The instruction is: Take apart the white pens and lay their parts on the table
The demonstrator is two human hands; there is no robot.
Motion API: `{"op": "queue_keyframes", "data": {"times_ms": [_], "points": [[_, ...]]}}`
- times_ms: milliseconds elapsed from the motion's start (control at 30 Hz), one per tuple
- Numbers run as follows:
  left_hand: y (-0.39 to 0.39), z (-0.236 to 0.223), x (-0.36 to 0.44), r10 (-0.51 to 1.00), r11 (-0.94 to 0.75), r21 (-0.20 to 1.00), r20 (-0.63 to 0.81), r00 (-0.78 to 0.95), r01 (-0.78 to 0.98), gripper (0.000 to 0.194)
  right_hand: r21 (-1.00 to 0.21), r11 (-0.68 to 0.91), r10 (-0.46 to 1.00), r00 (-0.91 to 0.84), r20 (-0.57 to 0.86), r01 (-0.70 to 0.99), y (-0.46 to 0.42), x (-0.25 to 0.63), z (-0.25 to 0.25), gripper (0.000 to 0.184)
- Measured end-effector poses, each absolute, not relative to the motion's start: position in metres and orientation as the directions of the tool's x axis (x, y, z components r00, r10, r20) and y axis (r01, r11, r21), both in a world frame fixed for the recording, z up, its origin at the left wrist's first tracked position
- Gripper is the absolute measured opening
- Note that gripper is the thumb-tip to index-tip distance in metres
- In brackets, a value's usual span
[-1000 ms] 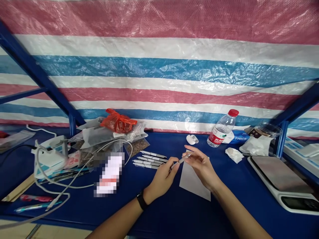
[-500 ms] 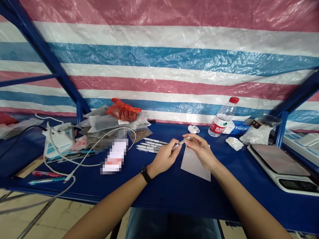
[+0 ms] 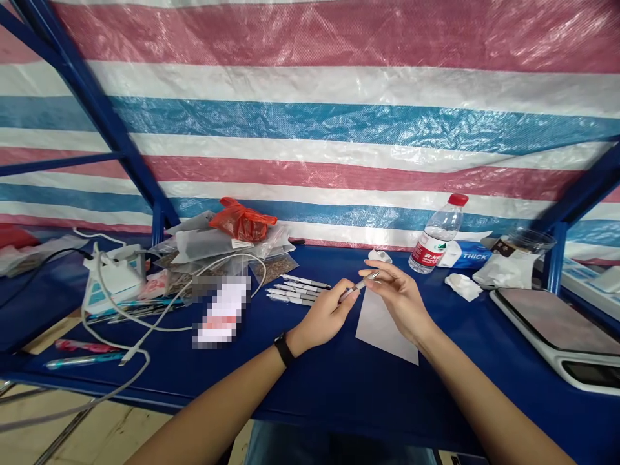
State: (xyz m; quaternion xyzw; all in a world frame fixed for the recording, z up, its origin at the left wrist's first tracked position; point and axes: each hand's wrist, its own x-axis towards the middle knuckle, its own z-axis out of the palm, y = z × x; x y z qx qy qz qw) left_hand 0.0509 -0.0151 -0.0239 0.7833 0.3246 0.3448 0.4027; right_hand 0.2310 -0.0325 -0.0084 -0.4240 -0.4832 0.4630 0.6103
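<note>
My left hand [image 3: 327, 314] and my right hand [image 3: 400, 298] meet over the blue table [image 3: 314, 381], both pinched on one slim grey pen [image 3: 361, 285]. The left fingers grip its lower end, the right fingertips its upper tip. A white sheet of paper [image 3: 385, 330] lies flat under my right hand. Just left of the hands, several more grey pens [image 3: 295, 290] lie side by side on the table. A black band sits on my left wrist.
A pile of clear bags with a red bag [image 3: 242, 223], a white charger with cables [image 3: 113, 278] and coloured pens [image 3: 80, 358] lie at the left. A water bottle [image 3: 438, 232], tissue pack [image 3: 469, 255], crumpled tissues [image 3: 462, 286] and a digital scale [image 3: 557, 329] stand at the right.
Both hands keep hold of the pen and have stayed together. The view has shifted slightly, so the table's front edge and floor show more than a second ago.
</note>
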Motion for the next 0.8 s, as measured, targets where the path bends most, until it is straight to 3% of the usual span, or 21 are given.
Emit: {"op": "queue_keyframes", "data": {"times_ms": [200,467,567,700,800], "points": [[-0.013,-0.025,0.049,0.806,-0.463,0.843,0.273,0.525,0.273,0.035,-0.933,0.283,0.932,0.294,0.212,-0.223,-0.027,0.238,-0.002,0.046],[-0.011,-0.029,0.049,0.803,-0.473,0.835,0.277,0.529,0.281,0.036,-0.89,0.337,0.863,0.479,0.161,-0.308,-0.02,0.253,0.006,0.038],[-0.011,-0.028,0.049,0.803,-0.478,0.829,0.278,0.527,0.292,0.037,-0.926,0.252,0.905,0.408,0.122,-0.282,-0.024,0.254,0.01,0.038],[-0.011,-0.028,0.049,0.798,-0.494,0.814,0.285,0.532,0.306,0.036,-0.989,0.033,0.987,0.159,0.009,-0.147,-0.032,0.24,0.011,0.042],[-0.01,-0.029,0.049,0.792,-0.507,0.798,0.283,0.54,0.326,0.034,-0.994,0.035,0.994,0.11,0.023,-0.101,-0.032,0.233,0.011,0.044]]}}
